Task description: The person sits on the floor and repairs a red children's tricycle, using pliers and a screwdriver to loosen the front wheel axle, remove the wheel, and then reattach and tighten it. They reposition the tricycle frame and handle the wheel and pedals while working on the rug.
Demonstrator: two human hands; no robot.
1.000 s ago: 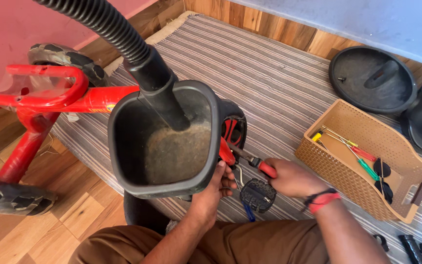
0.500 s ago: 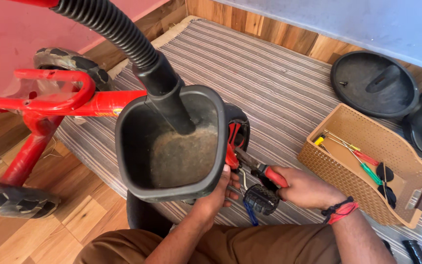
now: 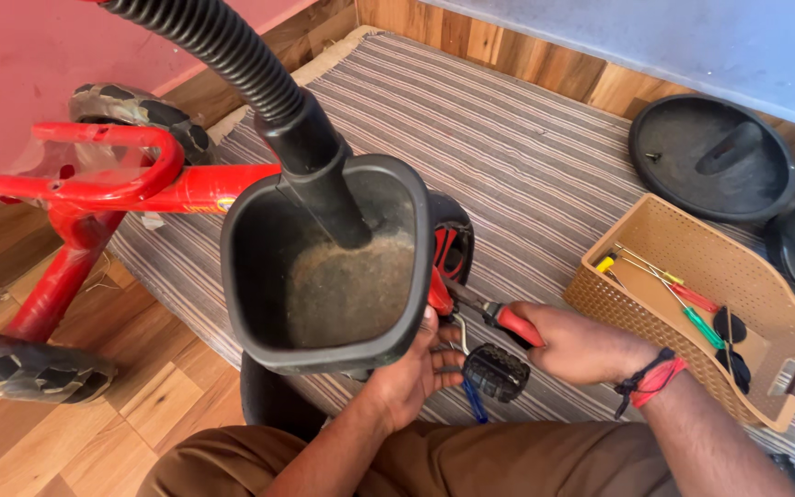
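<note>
Head cam: my right hand (image 3: 581,345) grips red-handled pliers (image 3: 494,315), nose hidden behind the black plastic tub (image 3: 342,276). Left hand (image 3: 407,377) curls under the tub's rim, fingers closed by the knobbly black pedal (image 3: 497,371). Ribbed hose (image 3: 223,51) blocks the tub's mouth. Red trike frame (image 3: 94,189) left; woven basket (image 3: 738,276) w/ screwdrivers right, on striped mat (image 3: 526,147).
</note>
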